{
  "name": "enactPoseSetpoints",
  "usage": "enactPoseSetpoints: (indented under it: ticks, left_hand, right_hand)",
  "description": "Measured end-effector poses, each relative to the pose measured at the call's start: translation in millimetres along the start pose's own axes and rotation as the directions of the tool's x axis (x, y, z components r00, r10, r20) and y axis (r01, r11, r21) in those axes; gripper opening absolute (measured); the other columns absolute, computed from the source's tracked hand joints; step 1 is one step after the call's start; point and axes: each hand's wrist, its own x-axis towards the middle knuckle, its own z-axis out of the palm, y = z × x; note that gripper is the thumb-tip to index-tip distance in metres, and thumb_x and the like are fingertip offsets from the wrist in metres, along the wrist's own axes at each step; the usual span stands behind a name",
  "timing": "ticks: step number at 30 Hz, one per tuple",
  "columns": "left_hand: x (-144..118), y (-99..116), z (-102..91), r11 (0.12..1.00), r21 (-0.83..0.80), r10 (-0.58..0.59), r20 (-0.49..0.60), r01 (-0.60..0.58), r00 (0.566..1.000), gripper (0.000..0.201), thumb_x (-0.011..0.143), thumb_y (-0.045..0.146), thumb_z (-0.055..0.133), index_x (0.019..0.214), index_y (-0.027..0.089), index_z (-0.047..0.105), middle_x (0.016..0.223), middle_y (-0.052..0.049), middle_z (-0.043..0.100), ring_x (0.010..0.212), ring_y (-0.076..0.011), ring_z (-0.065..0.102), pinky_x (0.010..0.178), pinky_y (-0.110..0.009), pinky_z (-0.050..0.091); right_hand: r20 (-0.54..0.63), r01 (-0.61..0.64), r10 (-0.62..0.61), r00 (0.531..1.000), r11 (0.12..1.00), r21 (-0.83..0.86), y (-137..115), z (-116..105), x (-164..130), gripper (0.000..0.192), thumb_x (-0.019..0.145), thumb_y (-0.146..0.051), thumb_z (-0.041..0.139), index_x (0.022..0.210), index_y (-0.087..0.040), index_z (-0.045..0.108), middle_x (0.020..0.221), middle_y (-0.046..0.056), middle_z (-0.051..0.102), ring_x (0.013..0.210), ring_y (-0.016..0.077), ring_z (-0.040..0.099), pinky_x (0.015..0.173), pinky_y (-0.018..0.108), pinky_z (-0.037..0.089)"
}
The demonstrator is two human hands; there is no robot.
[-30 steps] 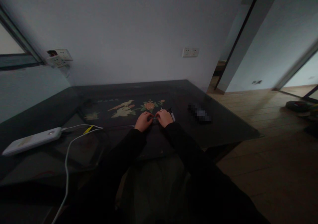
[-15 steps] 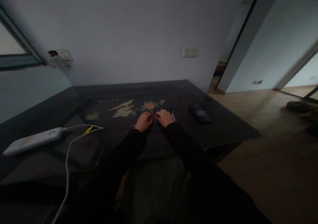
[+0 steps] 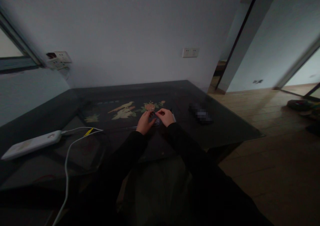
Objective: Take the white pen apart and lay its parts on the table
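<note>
- A white power bank [image 3: 31, 144] lies near the table's [image 3: 225, 129] left edge, its cable [image 3: 67, 159] trailing off the near edge.
- Mid-table, the left hand [image 3: 144, 122] rests fingers spread on a small dark object [image 3: 156, 120].
- The right hand [image 3: 165, 116] pinches something too small to tell.
- A dark blurred item [image 3: 201, 114] sits near the right edge.

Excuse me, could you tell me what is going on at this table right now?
A person in black sleeves works both hands together over a dark table with an inlaid flower design. The left hand and right hand pinch something small between them, too dim to identify. A white power bank with its cable lies far left.
</note>
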Motion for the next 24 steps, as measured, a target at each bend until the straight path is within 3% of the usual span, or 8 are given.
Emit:
enactPoseSetpoints:
  ticks: [6, 13, 20, 24]
  left_hand:
    - [-1.8, 6.3, -2.3, 0.999, 0.032, 0.003, -0.033, -0.002, 0.999, 0.041, 0.076, 0.026, 0.069, 0.114, 0.014, 0.058, 0.098, -0.01, 0.064, 0.091, -0.0228, 0.06, 0.086, -0.036, 0.048]
    - [-2.4, 10.8, -2.6, 0.999, 0.007, -0.04, -0.069, 0.041, 0.997, 0.043, 0.075, 0.027, 0.071, 0.115, 0.017, 0.058, 0.097, -0.009, 0.066, 0.09, -0.0228, 0.06, 0.086, -0.037, 0.047]
    - [-1.4, 15.0, -5.4, 0.981, -0.15, -0.14, -0.088, 0.125, 0.986, 0.034, 0.073, 0.026, 0.069, 0.104, 0.016, 0.061, 0.092, -0.008, 0.065, 0.088, -0.0216, 0.06, 0.086, -0.037, 0.046]
    - [1.9, 13.4, -8.4, 0.922, -0.33, -0.214, -0.006, 0.2, 0.977, 0.035, 0.077, 0.035, 0.064, 0.104, 0.015, 0.062, 0.094, -0.008, 0.068, 0.088, -0.0204, 0.062, 0.084, -0.035, 0.048]
  right_hand:
    - [-0.021, -0.088, 0.096, 0.995, 0.964, 0.252, 8.1, 7.4, 1.1, 0.016, 0.072, -0.032, 0.062, 0.065, -0.017, 0.061, 0.067, 0.001, 0.065, 0.067, 0.0143, 0.06, 0.066, 0.025, 0.046]
    - [0.006, -0.134, 0.143, 0.99, 0.911, 0.39, 8.5, 9.3, -1.4, 0.018, 0.067, -0.035, 0.062, 0.061, -0.018, 0.059, 0.06, -0.002, 0.061, 0.063, 0.0143, 0.057, 0.065, 0.026, 0.045]
    - [0.005, -0.097, 0.105, 0.994, 0.898, 0.429, 5.7, 6.5, -3.7, 0.021, 0.067, -0.039, 0.065, 0.062, -0.019, 0.059, 0.062, -0.001, 0.061, 0.064, 0.0144, 0.056, 0.065, 0.026, 0.044]
    - [-0.045, -0.04, 0.065, 0.997, 0.903, 0.428, 2.5, 2.3, -1.9, 0.026, 0.073, -0.043, 0.062, 0.072, -0.018, 0.064, 0.068, 0.001, 0.063, 0.069, 0.0151, 0.057, 0.068, 0.028, 0.044]
